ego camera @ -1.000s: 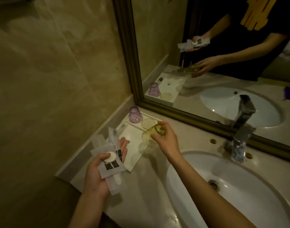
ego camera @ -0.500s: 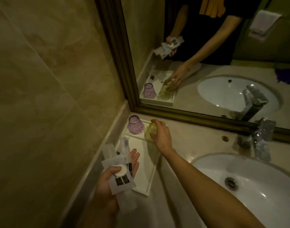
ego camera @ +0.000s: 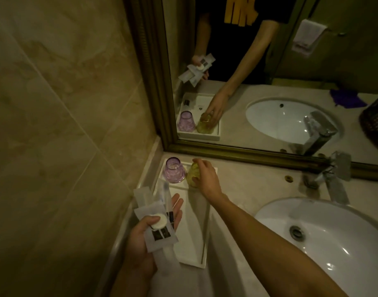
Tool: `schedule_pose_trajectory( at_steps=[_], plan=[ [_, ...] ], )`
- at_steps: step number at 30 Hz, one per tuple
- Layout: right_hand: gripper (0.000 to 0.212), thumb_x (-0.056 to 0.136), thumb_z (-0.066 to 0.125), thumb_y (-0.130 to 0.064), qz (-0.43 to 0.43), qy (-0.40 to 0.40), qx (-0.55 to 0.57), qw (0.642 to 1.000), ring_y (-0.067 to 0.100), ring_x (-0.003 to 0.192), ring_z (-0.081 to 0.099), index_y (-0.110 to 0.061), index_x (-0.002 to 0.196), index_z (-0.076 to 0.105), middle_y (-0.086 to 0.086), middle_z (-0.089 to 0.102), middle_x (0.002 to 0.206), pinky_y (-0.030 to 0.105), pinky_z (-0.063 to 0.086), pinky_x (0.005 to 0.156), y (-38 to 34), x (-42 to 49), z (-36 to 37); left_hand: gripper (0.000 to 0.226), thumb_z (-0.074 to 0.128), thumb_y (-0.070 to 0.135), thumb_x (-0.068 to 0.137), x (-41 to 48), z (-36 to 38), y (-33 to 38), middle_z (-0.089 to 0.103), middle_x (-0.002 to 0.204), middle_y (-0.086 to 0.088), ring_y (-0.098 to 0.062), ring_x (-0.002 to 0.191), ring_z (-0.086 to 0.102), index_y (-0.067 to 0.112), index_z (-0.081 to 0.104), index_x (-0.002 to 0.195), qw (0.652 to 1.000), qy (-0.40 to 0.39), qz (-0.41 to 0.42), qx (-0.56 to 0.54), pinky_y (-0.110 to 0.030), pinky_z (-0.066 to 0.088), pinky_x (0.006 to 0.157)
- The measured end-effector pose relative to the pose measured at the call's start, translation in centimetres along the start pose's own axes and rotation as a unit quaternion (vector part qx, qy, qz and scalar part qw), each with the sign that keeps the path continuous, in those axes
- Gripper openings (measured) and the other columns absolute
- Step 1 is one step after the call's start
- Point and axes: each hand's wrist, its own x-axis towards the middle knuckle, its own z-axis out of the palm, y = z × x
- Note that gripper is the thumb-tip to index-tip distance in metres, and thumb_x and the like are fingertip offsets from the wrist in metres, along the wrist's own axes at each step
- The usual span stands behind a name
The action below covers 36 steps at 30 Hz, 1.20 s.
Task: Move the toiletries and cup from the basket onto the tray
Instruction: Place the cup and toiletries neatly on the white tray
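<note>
My right hand reaches to the far left corner of the bench, where the white tray lies along the wall. Its fingers are curled around the yellow cup, thumb on the near side and fingertips over the top, and the cup sits at the far end of the tray, upside down as far as I can tell. Just left of it, touching or nearly so, stands the purple cup, also inverted, in the tray's far left corner. My left hand hovers over the near left part of the bench, partly above the tray's left edge. It is half open, palm up, with the thumb pressing a small white round cap against a bundle of toiletry packets: pale translucent sleeves with dark labels, some long ones sticking out past my fingers toward the far side and one hanging below my palm. The rest of the tray near me is bare white. To the right is the sink, with the tap at the bench's far edge under the mirror. In the mirror's reflection a dark woven basket shows at the right.
</note>
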Motion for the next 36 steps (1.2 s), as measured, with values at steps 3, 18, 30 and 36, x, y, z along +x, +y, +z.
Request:
schedule_pose_trajectory(
  at_steps=[3, 18, 30, 36],
  plan=[
    [0.073, 0.084, 0.08, -0.012, 0.033, 0.015, 0.022, 0.999, 0.033, 0.135, 0.049, -0.016, 0.149, 0.047, 0.016, 0.046, 0.15, 0.041, 0.044, 0.111, -0.4, 0.0, -1.5, 0.063, 0.047, 0.005, 0.083, 0.7, 0.4, -0.1, 0.064, 0.141, -0.025, -0.038, 0.136, 0.056, 0.003, 0.053, 0.145, 0.999, -0.035, -0.016, 0.009, -0.052, 0.05, 0.106],
    [0.019, 0.095, 0.07, -0.017, 0.149, -0.097, 0.425, 0.888, 0.02, 0.08, 0.063, 0.002, 0.099, 0.068, 0.011, 0.069, 0.091, 0.033, 0.047, 0.071, -2.5, -8.0, -6.6, 0.053, 0.047, 0.009, 0.085, 1.4, -0.2, -1.4, 0.069, 0.134, -0.023, -0.037, 0.108, 0.073, 0.004, 0.067, 0.133, 0.989, -0.043, -0.119, 0.078, -0.046, 0.063, 0.081],
    [0.01, 0.095, 0.071, -0.009, 0.218, -0.048, 0.355, 0.908, 0.014, 0.056, 0.064, -0.002, 0.089, 0.068, 0.009, 0.067, 0.071, 0.027, 0.05, 0.054, 0.5, -6.1, -0.9, 0.066, 0.035, 0.004, 0.083, -0.5, -6.0, 1.2, 0.058, 0.149, -0.022, -0.036, 0.14, 0.051, 0.001, 0.047, 0.148, 0.996, -0.017, -0.063, 0.064, -0.045, 0.051, 0.11],
    [0.012, 0.091, 0.072, -0.003, 0.208, -0.091, 0.276, 0.934, 0.014, 0.048, 0.063, 0.005, 0.084, 0.065, 0.017, 0.066, 0.066, 0.03, 0.058, 0.054, -0.8, -5.2, 3.6, 0.069, 0.033, 0.005, 0.081, -1.2, -6.9, 1.1, 0.054, 0.152, -0.022, -0.035, 0.144, 0.045, 0.0, 0.044, 0.149, 0.996, -0.006, -0.062, 0.064, -0.045, 0.031, 0.116]
  ],
)
